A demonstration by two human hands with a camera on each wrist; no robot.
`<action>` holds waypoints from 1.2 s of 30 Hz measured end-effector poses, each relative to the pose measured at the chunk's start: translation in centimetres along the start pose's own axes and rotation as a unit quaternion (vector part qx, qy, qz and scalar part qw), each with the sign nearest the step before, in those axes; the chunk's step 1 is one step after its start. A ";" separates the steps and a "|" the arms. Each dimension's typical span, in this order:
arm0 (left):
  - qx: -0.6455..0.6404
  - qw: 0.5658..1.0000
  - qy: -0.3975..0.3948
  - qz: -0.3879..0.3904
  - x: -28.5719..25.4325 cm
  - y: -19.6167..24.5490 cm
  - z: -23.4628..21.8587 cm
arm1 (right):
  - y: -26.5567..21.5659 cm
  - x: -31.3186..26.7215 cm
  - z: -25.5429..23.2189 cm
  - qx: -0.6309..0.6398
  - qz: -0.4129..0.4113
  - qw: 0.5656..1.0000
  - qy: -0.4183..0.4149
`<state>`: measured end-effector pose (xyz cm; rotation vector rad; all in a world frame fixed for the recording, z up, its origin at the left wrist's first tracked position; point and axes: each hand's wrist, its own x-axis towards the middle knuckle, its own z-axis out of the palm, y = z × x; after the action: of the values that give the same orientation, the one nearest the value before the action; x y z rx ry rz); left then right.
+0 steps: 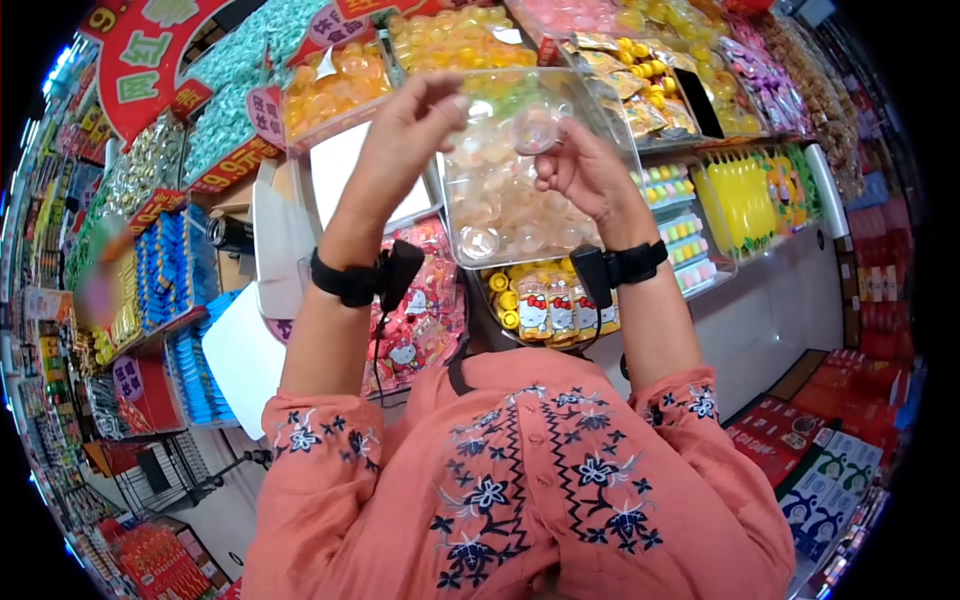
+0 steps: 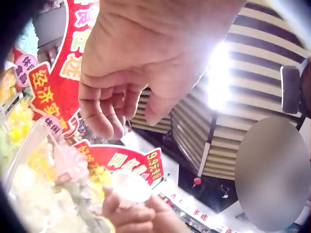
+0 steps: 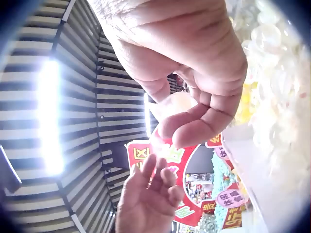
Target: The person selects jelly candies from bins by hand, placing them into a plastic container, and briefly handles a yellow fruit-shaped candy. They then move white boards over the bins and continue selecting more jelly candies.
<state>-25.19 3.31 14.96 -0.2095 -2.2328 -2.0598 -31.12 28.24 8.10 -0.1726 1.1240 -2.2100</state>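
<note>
My right hand pinches a small clear jelly cup and holds it up over a clear plastic bin full of similar pale jelly cups. The right wrist view shows the cup between thumb and fingers. In the left wrist view the same cup sits low in the frame, in the right hand's fingertips. My left hand is raised beside it over the bin's left edge, fingers loosely curved and holding nothing.
Bins of yellow and orange jellies stand behind the clear bin. Cartoon-cat sweets and red packets lie in front. A red sale sign hangs at left. Cartons are stacked at right.
</note>
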 end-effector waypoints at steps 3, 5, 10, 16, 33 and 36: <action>0.068 0.997 -0.033 0.029 -0.9 -1.8 1.6 | 0.7 0.1 0.8 0.080 0.016 0.994 -0.066; 0.092 0.994 -0.054 0.038 -1.4 -2.6 2.0 | 1.7 0.4 0.9 0.098 0.023 0.990 -0.095; 0.179 0.980 -0.035 0.078 -2.6 -3.3 2.2 | 3.7 1.0 2.3 0.112 0.054 0.988 -0.086; 0.236 0.964 0.004 0.124 -3.7 -3.6 1.4 | 5.1 1.7 3.3 0.098 0.076 0.988 -0.089; 0.362 0.917 -0.015 -0.166 -1.6 -24.3 -8.4 | 4.2 -0.5 3.5 -0.107 0.058 0.991 0.046; 0.378 0.903 -0.062 -0.196 -1.5 -25.0 -7.7 | 4.4 -0.5 2.9 -0.101 0.053 0.992 0.050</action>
<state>-28.04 -6.36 -9.18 0.1962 -3.1522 -1.1435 -27.42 24.70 6.65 -0.0857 1.3808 -2.0291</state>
